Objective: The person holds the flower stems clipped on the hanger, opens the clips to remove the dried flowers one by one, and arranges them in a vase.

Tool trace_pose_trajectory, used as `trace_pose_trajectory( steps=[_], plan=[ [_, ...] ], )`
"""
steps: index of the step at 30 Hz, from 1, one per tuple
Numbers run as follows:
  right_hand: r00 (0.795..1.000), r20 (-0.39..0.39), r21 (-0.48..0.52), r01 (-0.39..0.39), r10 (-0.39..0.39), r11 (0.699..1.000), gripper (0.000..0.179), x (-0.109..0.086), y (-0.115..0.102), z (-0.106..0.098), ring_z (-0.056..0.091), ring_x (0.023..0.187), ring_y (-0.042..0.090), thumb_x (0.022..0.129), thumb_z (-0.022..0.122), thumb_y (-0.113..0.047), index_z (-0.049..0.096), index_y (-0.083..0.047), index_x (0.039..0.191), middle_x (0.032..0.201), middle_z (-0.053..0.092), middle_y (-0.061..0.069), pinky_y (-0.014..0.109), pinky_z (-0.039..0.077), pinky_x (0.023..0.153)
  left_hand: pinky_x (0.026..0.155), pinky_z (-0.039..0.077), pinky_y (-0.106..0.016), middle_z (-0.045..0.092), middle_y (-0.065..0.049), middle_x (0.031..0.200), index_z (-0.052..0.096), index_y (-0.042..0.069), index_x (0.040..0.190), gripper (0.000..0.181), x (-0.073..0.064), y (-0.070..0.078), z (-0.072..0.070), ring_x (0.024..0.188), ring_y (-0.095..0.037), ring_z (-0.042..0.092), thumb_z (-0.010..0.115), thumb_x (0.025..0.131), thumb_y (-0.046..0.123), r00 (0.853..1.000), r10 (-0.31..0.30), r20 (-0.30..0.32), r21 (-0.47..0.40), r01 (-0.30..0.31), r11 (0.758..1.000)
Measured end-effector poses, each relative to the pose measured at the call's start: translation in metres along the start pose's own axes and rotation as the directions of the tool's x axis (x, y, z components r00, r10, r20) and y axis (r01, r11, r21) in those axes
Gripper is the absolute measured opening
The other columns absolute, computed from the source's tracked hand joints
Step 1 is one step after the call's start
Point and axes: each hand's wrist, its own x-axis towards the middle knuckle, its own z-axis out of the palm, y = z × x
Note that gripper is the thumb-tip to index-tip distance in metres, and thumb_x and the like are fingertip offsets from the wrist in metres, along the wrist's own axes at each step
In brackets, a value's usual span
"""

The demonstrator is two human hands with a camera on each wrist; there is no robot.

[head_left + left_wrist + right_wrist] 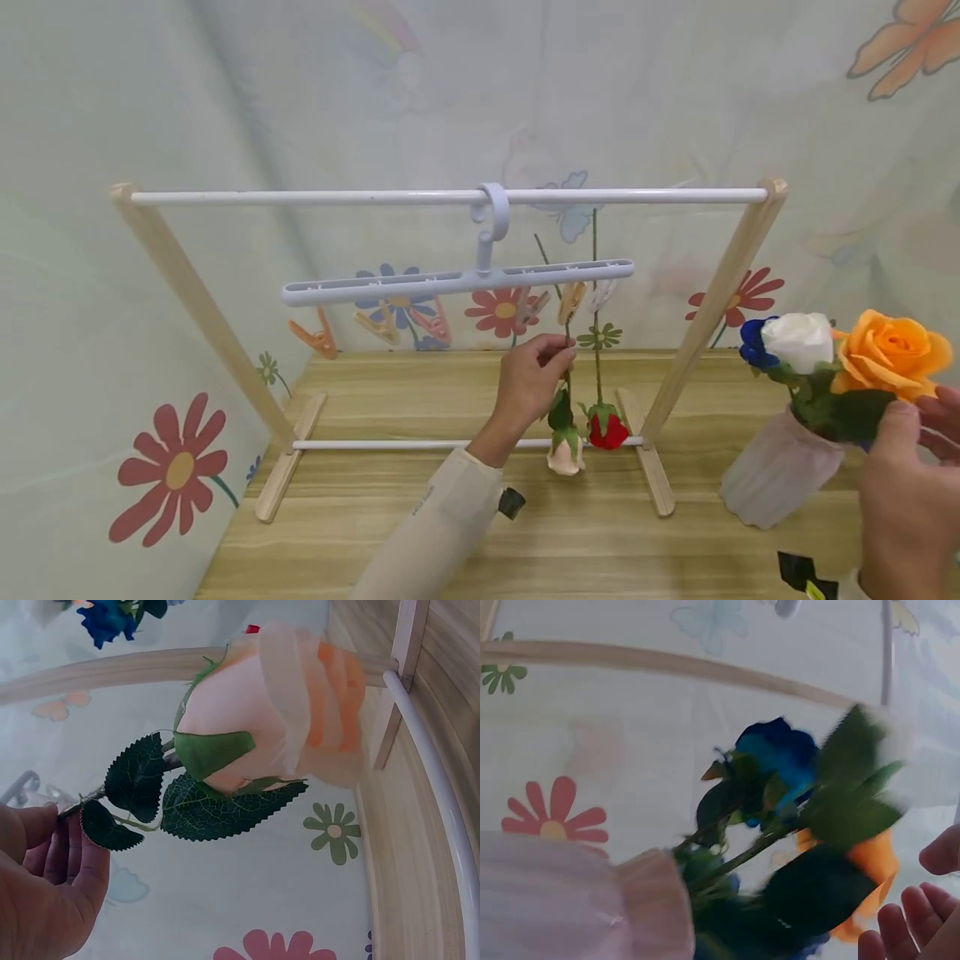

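My left hand pinches the stem of a peach rose that hangs head down, its stem running up to a yellow-orange clothespin on the hanger. In the left wrist view thumb and fingers grip the stem just behind the dark green leaves. A red rose hangs upside down beside it, under a white clothespin. On the right, my right hand is beside an orange rose in a ribbed pale vase. Its thumb and fingers stand apart, holding nothing, in the right wrist view.
The pale blue hanger hooks over the white rod of a wooden rack. Several other clothespins, including an orange one at the left, dangle from it. A white rose and a blue rose also stand in the vase.
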Motion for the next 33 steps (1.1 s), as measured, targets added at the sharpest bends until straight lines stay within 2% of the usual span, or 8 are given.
trace_pose_trajectory(
  steps=[5, 8, 12, 18, 23, 27, 30, 33],
  plan=[
    [0.991, -0.003, 0.095, 0.134, -0.134, 0.987, 0.031, -0.018, -0.013, 0.002, 0.042, 0.099, -0.01, 0.103, 0.057, -0.023, 0.06, -0.024, 0.134, 0.106, 0.044, -0.033, 0.015, 0.04, 0.099, 0.07, 0.061, -0.023, 0.075, -0.004, 0.087, 0.077, 0.012, 0.107, 0.014, -0.003, 0.003, -0.001, 0.075, -0.007, 0.068, 0.07, 0.097, 0.018, 1.0, 0.004, 0.021, -0.01, -0.004, 1.0],
    [0.967, -0.013, 0.163, 0.255, -0.256, 0.953, 0.026, -0.029, -0.017, 0.009, 0.047, 0.093, -0.009, 0.099, 0.063, -0.017, 0.067, -0.017, 0.125, 0.102, 0.048, -0.034, 0.013, 0.042, 0.088, 0.07, 0.06, -0.022, 0.075, -0.002, 0.086, 0.077, 0.012, 0.107, 0.014, -0.005, 0.004, -0.001, 0.074, -0.006, 0.067, 0.071, 0.097, 0.019, 0.999, 0.016, 0.028, 0.0, -0.016, 1.0],
    [0.935, 0.018, 0.244, 0.338, -0.353, 0.909, 0.023, -0.042, -0.02, 0.022, 0.052, 0.086, -0.007, 0.094, 0.068, -0.009, 0.072, -0.005, 0.116, 0.099, 0.055, -0.032, 0.01, 0.045, 0.081, 0.069, 0.059, -0.02, 0.075, -0.004, 0.086, 0.077, 0.012, 0.107, 0.014, -0.008, 0.006, -0.001, 0.073, -0.005, 0.066, 0.07, 0.097, 0.018, 0.999, 0.022, 0.037, 0.014, -0.023, 1.0],
    [0.872, 0.182, 0.311, 0.387, -0.454, 0.868, 0.026, -0.06, -0.024, 0.045, 0.056, 0.085, -0.006, 0.09, 0.072, -0.003, 0.071, 0.003, 0.115, 0.097, 0.058, -0.028, 0.006, 0.046, 0.08, 0.068, 0.058, -0.019, 0.076, -0.003, 0.087, 0.077, 0.011, 0.107, 0.014, -0.014, 0.008, -0.001, 0.072, -0.004, 0.066, 0.071, 0.097, 0.018, 0.998, 0.034, 0.05, 0.047, -0.036, 0.998],
    [0.811, 0.311, 0.335, 0.395, -0.496, 0.856, 0.028, -0.075, -0.032, 0.065, 0.057, 0.087, -0.008, 0.091, 0.072, -0.005, 0.069, 0.002, 0.118, 0.099, 0.068, -0.004, 0.003, 0.045, 0.079, 0.068, 0.058, -0.018, 0.077, -0.004, 0.089, 0.077, 0.01, 0.107, 0.014, -0.017, 0.011, -0.003, 0.072, -0.003, 0.066, 0.071, 0.096, 0.017, 0.997, 0.042, 0.066, 0.053, -0.046, 0.998],
    [0.793, 0.369, 0.304, 0.389, -0.484, 0.869, 0.028, -0.084, -0.039, 0.08, 0.055, 0.083, -0.012, 0.092, 0.073, -0.009, 0.069, 0.001, 0.118, 0.101, 0.072, 0.013, 0.0, 0.044, 0.078, 0.069, 0.059, -0.018, 0.076, -0.003, 0.089, 0.076, 0.009, 0.108, 0.015, -0.019, 0.012, -0.002, 0.073, -0.002, 0.066, 0.071, 0.096, 0.016, 0.996, 0.046, 0.08, 0.046, -0.049, 0.998],
    [0.775, 0.407, 0.307, 0.382, -0.483, 0.872, 0.029, -0.089, -0.043, 0.093, 0.055, 0.082, -0.014, 0.093, 0.073, -0.011, 0.069, 0.001, 0.119, 0.102, 0.073, 0.015, 0.0, 0.045, 0.078, 0.069, 0.059, -0.019, 0.076, -0.004, 0.089, 0.076, 0.009, 0.108, 0.015, -0.021, 0.013, -0.002, 0.072, -0.003, 0.066, 0.071, 0.097, 0.017, 0.996, 0.048, 0.08, 0.039, -0.051, 0.998],
    [0.749, 0.451, 0.328, 0.367, -0.485, 0.871, 0.03, -0.094, -0.049, 0.105, 0.06, 0.083, -0.006, 0.094, 0.072, -0.011, 0.068, 0.002, 0.121, 0.103, 0.073, 0.016, -0.001, 0.045, 0.079, 0.069, 0.059, -0.019, 0.076, -0.006, 0.091, 0.076, 0.008, 0.109, 0.016, -0.022, 0.014, -0.002, 0.072, -0.004, 0.067, 0.07, 0.097, 0.017, 0.995, 0.044, 0.085, 0.022, -0.046, 0.999]
  ],
)
